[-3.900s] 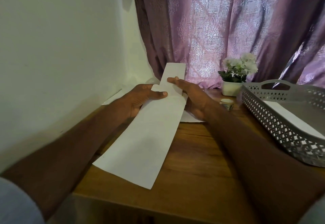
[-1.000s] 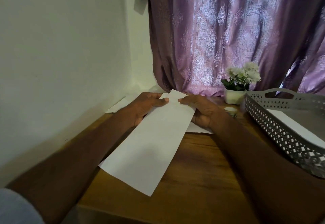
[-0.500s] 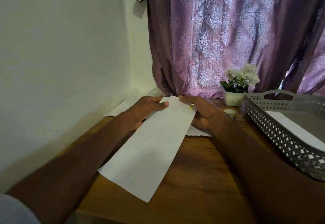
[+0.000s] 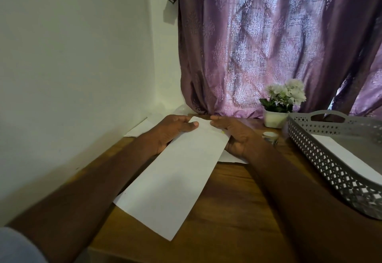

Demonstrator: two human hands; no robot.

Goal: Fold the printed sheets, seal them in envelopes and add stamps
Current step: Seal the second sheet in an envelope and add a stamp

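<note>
Purple patterned curtain (image 4: 268, 45) hangs behind a wooden counter (image 4: 227, 211) set against a pale wall (image 4: 72, 56). On the counter lies a long white envelope (image 4: 175, 180), running from the near left edge toward the far middle. Its far end is held from both sides: the left hand (image 4: 171, 132) pinches the left corner with its thumb on top and fingers (image 4: 177, 119) curled behind, and the right hand (image 4: 235, 136) grips the right corner, its fingers curled along the top edge. Under the right hand, other white sheets (image 4: 231, 158) rest on the counter, and more paper (image 4: 140, 128) lies behind the left hand near the wall. Just beside the right wrist sits a small round jar (image 4: 270, 136). Farther back stands a white pot of pale flowers (image 4: 283, 101). At the right, a grey perforated tray (image 4: 330, 159) holds a white sheet (image 4: 351, 159).
</note>
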